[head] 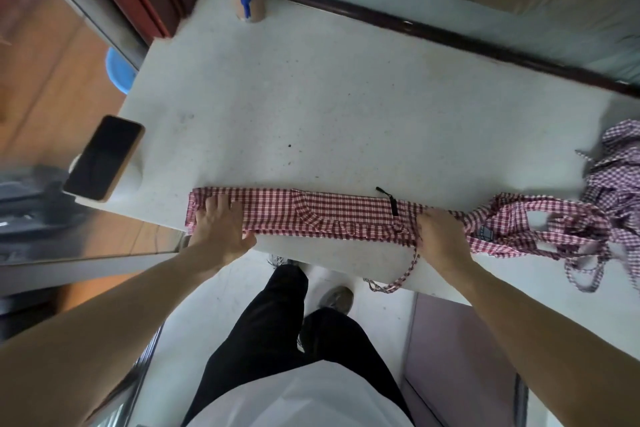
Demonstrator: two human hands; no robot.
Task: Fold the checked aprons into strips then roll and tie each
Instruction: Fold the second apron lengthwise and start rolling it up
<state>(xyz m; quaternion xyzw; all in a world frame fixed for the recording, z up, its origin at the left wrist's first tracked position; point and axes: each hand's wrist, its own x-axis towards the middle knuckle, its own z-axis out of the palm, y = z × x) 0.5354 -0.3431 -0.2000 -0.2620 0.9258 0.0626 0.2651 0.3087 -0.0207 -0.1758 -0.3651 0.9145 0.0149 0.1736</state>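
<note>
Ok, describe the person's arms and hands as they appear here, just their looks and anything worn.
Both forearms are bare up to the bottom edge of the picture, with no sleeves in view. The left hand and right hand are bare too: no gloves, and no rings, watch or bracelet that I can see. Below the arms, a white top and black trousers show.

Folded checked apron lies as strip along table near edge. Left hand flat on its left end; right hand on right end, possibly pinching. Phone far left.
</note>
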